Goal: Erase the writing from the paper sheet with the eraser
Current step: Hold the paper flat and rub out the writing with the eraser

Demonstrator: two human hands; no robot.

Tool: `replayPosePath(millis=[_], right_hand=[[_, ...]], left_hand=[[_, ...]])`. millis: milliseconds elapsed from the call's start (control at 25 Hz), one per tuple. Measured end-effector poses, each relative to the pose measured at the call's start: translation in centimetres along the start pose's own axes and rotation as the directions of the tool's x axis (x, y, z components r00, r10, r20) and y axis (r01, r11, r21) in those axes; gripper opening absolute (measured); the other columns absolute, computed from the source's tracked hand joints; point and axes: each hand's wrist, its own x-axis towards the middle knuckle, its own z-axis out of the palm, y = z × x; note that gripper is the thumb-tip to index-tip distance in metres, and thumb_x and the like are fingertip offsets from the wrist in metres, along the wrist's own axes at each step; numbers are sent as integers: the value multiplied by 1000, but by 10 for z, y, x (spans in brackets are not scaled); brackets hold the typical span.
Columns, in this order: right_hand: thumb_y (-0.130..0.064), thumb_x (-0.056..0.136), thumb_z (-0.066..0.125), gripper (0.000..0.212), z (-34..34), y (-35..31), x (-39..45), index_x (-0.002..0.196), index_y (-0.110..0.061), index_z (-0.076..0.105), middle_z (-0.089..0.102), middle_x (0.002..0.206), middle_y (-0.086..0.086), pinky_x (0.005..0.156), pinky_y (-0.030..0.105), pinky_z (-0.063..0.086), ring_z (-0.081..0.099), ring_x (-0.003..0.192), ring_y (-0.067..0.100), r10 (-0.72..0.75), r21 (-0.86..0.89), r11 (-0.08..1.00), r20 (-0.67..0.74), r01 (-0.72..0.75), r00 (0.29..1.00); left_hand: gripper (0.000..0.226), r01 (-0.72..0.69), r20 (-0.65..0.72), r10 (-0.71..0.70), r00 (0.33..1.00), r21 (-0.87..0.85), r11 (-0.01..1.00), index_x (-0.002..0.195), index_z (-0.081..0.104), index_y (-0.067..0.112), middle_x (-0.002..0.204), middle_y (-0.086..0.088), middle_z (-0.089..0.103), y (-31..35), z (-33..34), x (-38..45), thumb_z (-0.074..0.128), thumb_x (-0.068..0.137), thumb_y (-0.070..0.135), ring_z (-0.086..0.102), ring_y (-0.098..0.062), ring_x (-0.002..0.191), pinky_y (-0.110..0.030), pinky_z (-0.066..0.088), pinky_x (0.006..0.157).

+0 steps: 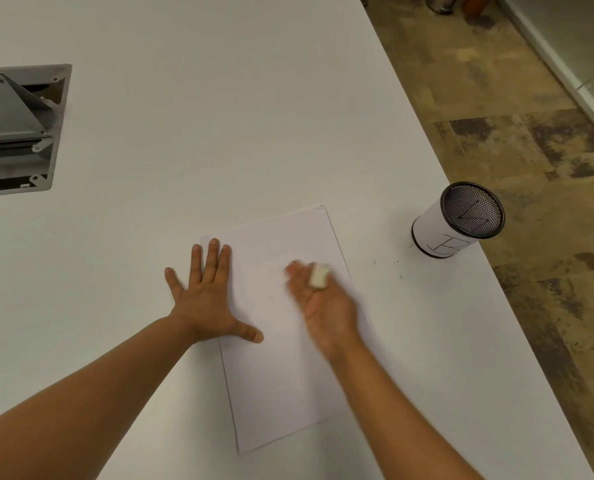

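I see a white counter [254,116] with one paper sheet [281,358] — my landmark. My left hand [208,299] lies flat, fingers spread, on the sheet's left edge. My right hand [323,306], blurred, pinches one eraser [318,276] over the sheet's upper right. One mesh cup [458,220] stands right of the sheet, near the counter's edge — bare counter lies between them.

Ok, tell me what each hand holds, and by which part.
Right hand: small white block eraser, held at its fingers; exact grip blurred. Left hand holds nothing, pressing flat on the white paper sheet.
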Motion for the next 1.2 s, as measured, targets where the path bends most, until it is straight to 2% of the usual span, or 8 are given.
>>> replayPosePath(millis=[160, 400, 520, 640, 840, 960, 1040, 1200], right_hand=[[-17, 95, 31, 31, -22, -68, 14, 91, -6, 60, 64, 97, 10, 78, 25, 55, 67, 88, 18, -336, 82, 932, -164, 353, 927], [-16, 97, 31, 31, 4, 10, 3, 99, -2, 58, 72, 86, 7, 77, 29, 56, 70, 82, 20, -36, -122, 992, 30, 39, 999], [-15, 97, 30, 36, -6, -33, 20, 82, -9, 62, 72, 79, 4, 72, 26, 57, 68, 80, 18, -240, 50, 969, -64, 243, 969], [-16, 97, 34, 25, -5, -55, 19, 88, -11, 56, 67, 83, 3, 77, 25, 55, 64, 81, 17, -434, -123, 899, -115, 421, 893], [-16, 97, 32, 25, -11, -2, 0, 102, -5, 54, 66, 104, 13, 82, 28, 56, 69, 91, 19, -96, -184, 976, 103, 113, 990], [-16, 98, 30, 27, -14, -6, 3, 107, -4, 52, 60, 115, 15, 87, 29, 54, 67, 97, 18, -95, -157, 981, 108, 111, 990], [-16, 98, 30, 28, -14, -4, 4, 113, -2, 49, 60, 116, 15, 85, 27, 55, 67, 97, 17, -121, -179, 974, 104, 139, 987], [-16, 98, 31, 33, -12, -1, 1, 123, 1, 44, 61, 115, 13, 86, 28, 53, 67, 98, 16, -123, -206, 968, 91, 140, 988]], left_hand=[[155, -6, -8, 6, 1000, 11, 1000, 135, -40, 22, 142, 3, -47, 1, 3, 1, 66, 40, 84, -44, -21, 129, -62, -18, 103], [156, -20, -35, 20, 999, -5, 1000, 137, -37, 22, 142, 5, -46, -1, 5, 2, 67, 39, 83, -46, -20, 127, -61, -21, 102], [156, -14, -59, 14, 998, -3, 1000, 138, -37, 22, 140, 7, -47, -4, 7, 3, 67, 39, 84, -44, -20, 129, -61, -21, 102], [156, -27, -77, 25, 997, -14, 1000, 139, -36, 22, 143, 5, -45, -5, 10, 5, 66, 39, 84, -44, -20, 130, -61, -21, 102], [150, -45, -127, 41, 991, -30, 999, 132, -41, 20, 141, 0, -47, -5, 11, 0, 65, 46, 82, -45, -21, 128, -60, -22, 101], [136, -127, -227, 138, 964, 62, 990, 131, -41, 16, 140, -3, -47, 9, 26, -23, 61, 64, 74, -41, -24, 131, -60, -23, 101], [128, -235, -308, 272, 912, 152, 960, 141, -30, 11, 149, -6, -34, 22, 52, -43, 58, 68, 71, -26, -27, 139, -59, -22, 105], [104, -318, -276, 360, 891, 185, 930, 147, 24, 7, 156, -11, 19, 25, 88, -59, 36, 73, 80, 18, -26, 141, -57, 10, 106]])
